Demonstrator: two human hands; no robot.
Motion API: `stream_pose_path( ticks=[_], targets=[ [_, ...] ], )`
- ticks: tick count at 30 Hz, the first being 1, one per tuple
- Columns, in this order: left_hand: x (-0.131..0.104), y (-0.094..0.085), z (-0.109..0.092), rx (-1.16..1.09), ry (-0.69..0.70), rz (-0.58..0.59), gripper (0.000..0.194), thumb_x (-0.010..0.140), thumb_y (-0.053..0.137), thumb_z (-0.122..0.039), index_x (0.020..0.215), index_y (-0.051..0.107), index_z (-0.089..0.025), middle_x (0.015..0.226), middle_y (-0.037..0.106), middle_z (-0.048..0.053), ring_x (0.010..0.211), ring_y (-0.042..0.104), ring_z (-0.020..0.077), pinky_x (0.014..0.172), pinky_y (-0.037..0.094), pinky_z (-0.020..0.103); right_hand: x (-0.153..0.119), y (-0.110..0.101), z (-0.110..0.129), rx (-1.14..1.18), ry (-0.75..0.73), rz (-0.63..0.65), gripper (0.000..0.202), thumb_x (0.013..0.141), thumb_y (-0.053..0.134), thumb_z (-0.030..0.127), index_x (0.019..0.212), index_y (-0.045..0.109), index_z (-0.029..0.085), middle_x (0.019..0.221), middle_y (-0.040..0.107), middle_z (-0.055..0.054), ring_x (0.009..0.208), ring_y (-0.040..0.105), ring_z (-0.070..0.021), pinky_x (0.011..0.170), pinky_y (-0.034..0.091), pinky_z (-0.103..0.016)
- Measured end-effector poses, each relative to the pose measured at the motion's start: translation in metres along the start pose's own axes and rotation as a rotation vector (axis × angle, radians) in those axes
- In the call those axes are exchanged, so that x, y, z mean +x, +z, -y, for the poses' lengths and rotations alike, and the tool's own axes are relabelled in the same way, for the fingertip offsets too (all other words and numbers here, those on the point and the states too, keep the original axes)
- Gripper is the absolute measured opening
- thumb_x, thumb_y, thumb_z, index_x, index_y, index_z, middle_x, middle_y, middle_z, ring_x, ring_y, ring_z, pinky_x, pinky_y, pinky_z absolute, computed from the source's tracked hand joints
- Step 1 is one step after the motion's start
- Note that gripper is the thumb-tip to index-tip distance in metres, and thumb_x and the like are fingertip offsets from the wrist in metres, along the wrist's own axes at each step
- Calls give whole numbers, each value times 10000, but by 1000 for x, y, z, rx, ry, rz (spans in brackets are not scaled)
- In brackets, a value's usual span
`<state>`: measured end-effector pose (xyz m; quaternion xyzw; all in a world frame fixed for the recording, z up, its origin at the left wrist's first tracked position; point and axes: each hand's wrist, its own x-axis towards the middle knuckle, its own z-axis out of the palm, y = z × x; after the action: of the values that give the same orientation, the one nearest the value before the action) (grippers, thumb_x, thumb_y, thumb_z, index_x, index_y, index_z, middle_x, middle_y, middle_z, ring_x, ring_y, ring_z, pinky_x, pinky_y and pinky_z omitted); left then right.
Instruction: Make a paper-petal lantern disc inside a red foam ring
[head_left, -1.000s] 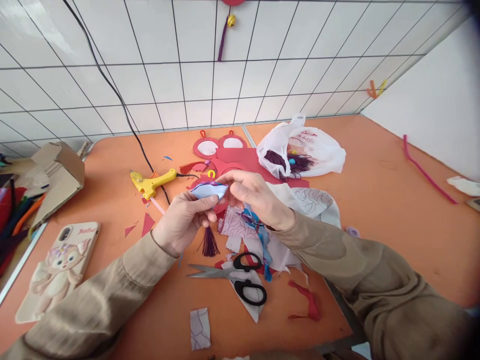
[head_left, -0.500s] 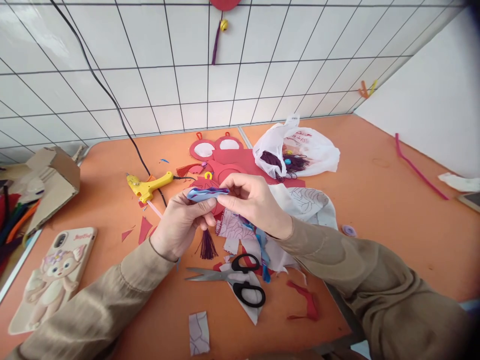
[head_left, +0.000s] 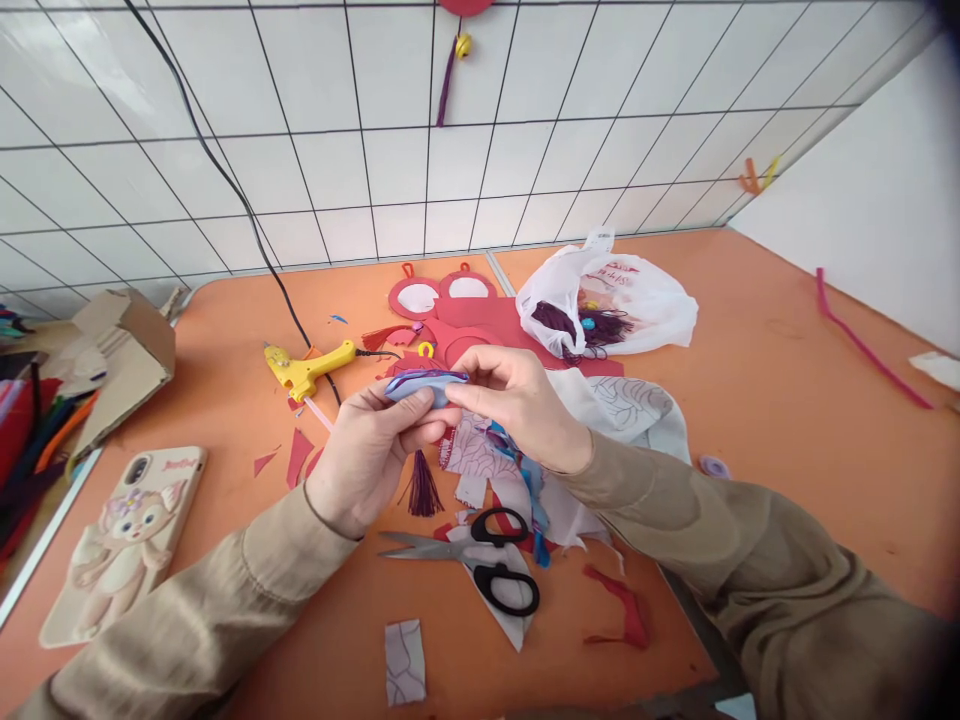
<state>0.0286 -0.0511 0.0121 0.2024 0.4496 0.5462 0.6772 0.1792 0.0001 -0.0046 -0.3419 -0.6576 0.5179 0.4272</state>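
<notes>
Above the middle of the table, both hands grip a small folded piece of blue and purple fabric. My left hand pinches its left end between thumb and fingers. At the fabric's right end, my right hand is closed on the edge. Part of the fabric is hidden by the fingers. Below the hands hangs or lies a dark purple tassel; its top is hidden. Open black-handled scissors lie nearer to me on white and red scraps. Patterned cloth lies under my right hand.
A yellow glue gun with a cord rests at left, behind a phone. Red card pieces and a white plastic bag of purple threads are at the back. A cardboard box stands far left. Red scraps lie right.
The view has shifted slightly, so everything sits a little further right. The folded fabric has tilted, showing more of its light blue face. Both hands still grip it.
</notes>
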Motion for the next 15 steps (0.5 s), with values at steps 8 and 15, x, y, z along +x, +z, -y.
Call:
stream_pose_path(
  ticks=[8, 15],
  targets=[
    [-1, -1, 0, 44, 113, 13, 47, 716, 806, -114, 732, 762, -110, 693, 767, 59, 628, 737, 148, 633, 612, 197, 5, -3, -7, 249, 176, 48, 204, 698, 745, 307, 689, 596, 168, 530, 476, 77, 452, 350, -51, 425, 237, -218],
    [-1, -1, 1, 93, 167, 24, 120, 664, 845, -175, 738, 768, -121, 690, 766, 69, 690, 754, 192, 673, 620, 251, 8, -7, -7, 302, 190, 57, 170, 678, 749, 281, 669, 631, 160, 484, 470, 79, 437, 364, -47, 437, 254, -213]
  ],
)
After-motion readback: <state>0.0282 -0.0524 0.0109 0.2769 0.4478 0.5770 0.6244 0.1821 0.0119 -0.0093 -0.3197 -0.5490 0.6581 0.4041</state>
